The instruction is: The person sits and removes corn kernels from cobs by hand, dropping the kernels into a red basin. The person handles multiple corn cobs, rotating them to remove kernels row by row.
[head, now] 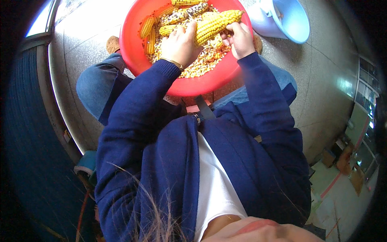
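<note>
A yellow corn cob [218, 25] lies slantwise between my hands, above a red plastic basin [193, 87]. My left hand [181, 47] has hold of its lower end, with the thumb along the cob's side. Beneath the tip at the upper right, my right hand [240, 39] grips the cob with bent fingers. Loose corn kernels [196, 71] cover the basin's bottom. Several more cobs lie at the basin's left and far side, among them a plain yellow cob [147, 27] and a cob with dark kernels [197, 9]. My palms are turned away from view.
A light blue plastic bucket [291, 21] is beyond the basin on the right, its mouth towards me. My jeans-clad knees [95, 86] flank the basin on a speckled floor [87, 57]. A dark ribbed surface [27, 121] runs along the left; boxes [329, 157] stand far right.
</note>
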The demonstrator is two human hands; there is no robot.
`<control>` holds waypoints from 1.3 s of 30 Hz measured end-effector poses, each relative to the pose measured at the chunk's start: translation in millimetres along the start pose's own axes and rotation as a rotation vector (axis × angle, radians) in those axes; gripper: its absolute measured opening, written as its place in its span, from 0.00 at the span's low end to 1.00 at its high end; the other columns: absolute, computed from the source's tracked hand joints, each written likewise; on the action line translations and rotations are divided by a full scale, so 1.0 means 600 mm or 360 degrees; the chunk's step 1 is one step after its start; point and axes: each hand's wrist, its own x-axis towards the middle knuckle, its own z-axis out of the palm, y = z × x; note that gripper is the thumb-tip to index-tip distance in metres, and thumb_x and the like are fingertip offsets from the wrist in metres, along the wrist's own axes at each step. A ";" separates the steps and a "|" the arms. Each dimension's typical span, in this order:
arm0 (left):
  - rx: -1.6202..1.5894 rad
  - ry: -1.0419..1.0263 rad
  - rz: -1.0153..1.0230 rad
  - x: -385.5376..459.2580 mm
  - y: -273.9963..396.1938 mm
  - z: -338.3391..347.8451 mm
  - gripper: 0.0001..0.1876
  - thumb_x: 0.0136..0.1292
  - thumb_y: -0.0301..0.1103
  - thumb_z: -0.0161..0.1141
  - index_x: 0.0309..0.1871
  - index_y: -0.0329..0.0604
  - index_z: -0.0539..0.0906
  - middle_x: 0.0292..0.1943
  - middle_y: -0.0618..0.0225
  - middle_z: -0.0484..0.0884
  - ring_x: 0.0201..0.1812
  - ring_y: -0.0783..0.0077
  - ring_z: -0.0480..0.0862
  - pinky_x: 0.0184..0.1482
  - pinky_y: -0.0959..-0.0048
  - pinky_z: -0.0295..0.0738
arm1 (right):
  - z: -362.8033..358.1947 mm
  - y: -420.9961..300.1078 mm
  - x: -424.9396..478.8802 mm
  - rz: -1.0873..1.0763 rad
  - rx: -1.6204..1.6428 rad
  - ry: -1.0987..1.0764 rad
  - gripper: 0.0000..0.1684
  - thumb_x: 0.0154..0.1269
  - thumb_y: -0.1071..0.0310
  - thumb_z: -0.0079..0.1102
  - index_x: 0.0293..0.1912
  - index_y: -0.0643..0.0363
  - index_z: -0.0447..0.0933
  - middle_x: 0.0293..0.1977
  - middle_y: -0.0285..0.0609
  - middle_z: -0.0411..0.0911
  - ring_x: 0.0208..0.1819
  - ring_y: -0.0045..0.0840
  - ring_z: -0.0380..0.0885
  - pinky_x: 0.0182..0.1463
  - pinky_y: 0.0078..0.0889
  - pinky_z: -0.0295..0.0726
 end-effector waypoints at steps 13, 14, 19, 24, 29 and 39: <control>-0.0118 -0.0123 -0.0069 -0.004 0.001 0.001 0.39 0.46 0.49 0.68 0.58 0.42 0.65 0.40 0.52 0.79 0.40 0.53 0.82 0.40 0.61 0.77 | 0.016 -0.003 -0.009 -0.0176 -0.0318 -0.0003 0.12 0.60 0.69 0.52 0.43 0.62 0.67 0.27 0.36 0.72 0.22 0.15 0.70 0.20 0.15 0.66; -0.0092 -0.0093 -0.0051 -0.004 0.001 0.001 0.39 0.46 0.49 0.68 0.58 0.42 0.65 0.39 0.53 0.79 0.40 0.53 0.82 0.39 0.61 0.77 | 0.019 -0.004 -0.010 -0.0221 -0.0328 0.0022 0.12 0.59 0.69 0.53 0.42 0.63 0.68 0.27 0.37 0.72 0.22 0.15 0.70 0.19 0.15 0.66; 0.0062 -0.0055 0.0023 -0.004 0.005 -0.003 0.38 0.47 0.49 0.67 0.58 0.41 0.65 0.37 0.54 0.80 0.38 0.55 0.82 0.36 0.62 0.78 | 0.007 -0.004 -0.004 -0.0129 -0.0346 -0.0091 0.10 0.57 0.73 0.50 0.40 0.64 0.69 0.26 0.38 0.73 0.22 0.16 0.71 0.19 0.16 0.68; 0.0085 -0.0112 0.0009 -0.005 0.014 -0.007 0.37 0.47 0.50 0.66 0.57 0.40 0.65 0.38 0.53 0.80 0.37 0.55 0.82 0.37 0.62 0.77 | -0.017 0.040 0.023 -0.0445 -0.1058 0.0251 0.14 0.55 0.77 0.45 0.43 0.65 0.70 0.31 0.41 0.76 0.27 0.19 0.76 0.25 0.20 0.75; -0.0272 -0.0230 -0.0146 0.002 0.005 -0.009 0.39 0.47 0.52 0.65 0.58 0.37 0.63 0.41 0.49 0.80 0.41 0.51 0.81 0.42 0.60 0.76 | 0.015 0.015 0.001 0.0021 0.0144 -0.0016 0.17 0.64 0.59 0.48 0.47 0.60 0.70 0.38 0.36 0.75 0.37 0.21 0.74 0.43 0.32 0.75; -0.0642 -0.0070 0.0044 -0.043 0.054 0.039 0.50 0.43 0.42 0.70 0.65 0.31 0.51 0.52 0.40 0.70 0.51 0.47 0.75 0.53 0.62 0.72 | 0.046 0.029 -0.001 0.0285 0.0594 0.0261 0.42 0.65 0.31 0.27 0.57 0.59 0.65 0.49 0.44 0.75 0.49 0.33 0.76 0.54 0.37 0.75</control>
